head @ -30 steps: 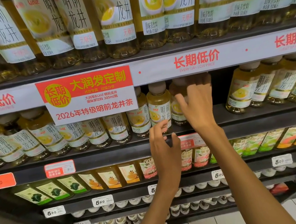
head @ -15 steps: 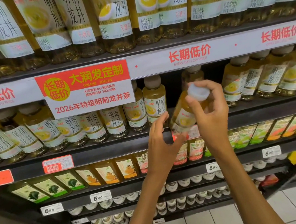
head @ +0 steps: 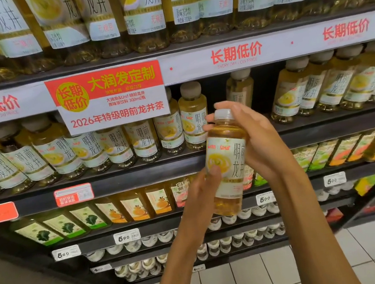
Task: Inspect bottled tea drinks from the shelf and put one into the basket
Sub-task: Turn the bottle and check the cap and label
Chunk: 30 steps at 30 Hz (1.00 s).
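Since half a second ago the bottle point(head: 226, 160) has come off the shelf row and forward, from a tilt to nearly upright in front of the shelf edge, label facing the camera.

One bottle is held, by two hands. Nearest, the left hand point(head: 202, 192) cups its lower half from the left, thumb pressed on the label front and the other fingers curled behind it, out of sight. The right hand point(head: 257, 142) holds the upper half from the right: its fingers point(head: 227, 106) curl over and around the white cap, with the palm against the bottle's shoulder. Both hands are closed narrowly on the bottle.

Just beyond the right fingertips, one bottle point(head: 240, 88) stands alone in the dark gap of the middle shelf point(head: 138, 174). Left of the fingers the front row of the same tea shows about eight bottles, partly covered by one red-and-white promo sign point(head: 110, 97). Right of the fingers stand roughly four more. Farther up, the top shelf holds a packed row of larger-looking bottles, too cropped to count. No basket is in view.
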Each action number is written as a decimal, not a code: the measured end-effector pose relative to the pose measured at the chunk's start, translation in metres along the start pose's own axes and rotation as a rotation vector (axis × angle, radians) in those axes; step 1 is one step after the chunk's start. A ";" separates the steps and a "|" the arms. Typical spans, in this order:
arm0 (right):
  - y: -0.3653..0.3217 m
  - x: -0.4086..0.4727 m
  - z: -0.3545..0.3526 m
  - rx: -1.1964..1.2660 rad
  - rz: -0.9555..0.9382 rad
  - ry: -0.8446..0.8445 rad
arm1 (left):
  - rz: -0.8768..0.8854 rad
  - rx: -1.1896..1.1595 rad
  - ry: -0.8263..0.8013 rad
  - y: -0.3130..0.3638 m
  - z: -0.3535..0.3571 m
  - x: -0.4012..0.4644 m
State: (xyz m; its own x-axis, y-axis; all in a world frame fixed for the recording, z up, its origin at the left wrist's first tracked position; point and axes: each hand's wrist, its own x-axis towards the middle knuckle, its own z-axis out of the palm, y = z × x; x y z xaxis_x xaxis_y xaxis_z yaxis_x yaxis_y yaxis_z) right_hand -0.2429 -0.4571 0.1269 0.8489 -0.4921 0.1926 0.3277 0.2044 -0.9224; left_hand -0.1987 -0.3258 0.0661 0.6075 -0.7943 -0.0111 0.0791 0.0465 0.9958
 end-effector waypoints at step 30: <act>0.004 -0.042 0.015 0.135 -0.011 -0.003 | -0.323 -0.433 -0.291 -0.008 -0.012 -0.032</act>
State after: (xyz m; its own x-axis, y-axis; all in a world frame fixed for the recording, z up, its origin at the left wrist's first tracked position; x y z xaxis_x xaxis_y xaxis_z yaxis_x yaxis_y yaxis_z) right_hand -0.2709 -0.4236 0.1203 0.8461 -0.4926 0.2034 0.3895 0.3111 -0.8669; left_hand -0.2098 -0.2937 0.0571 0.2633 -0.9393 -0.2200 0.5738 -0.0308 0.8184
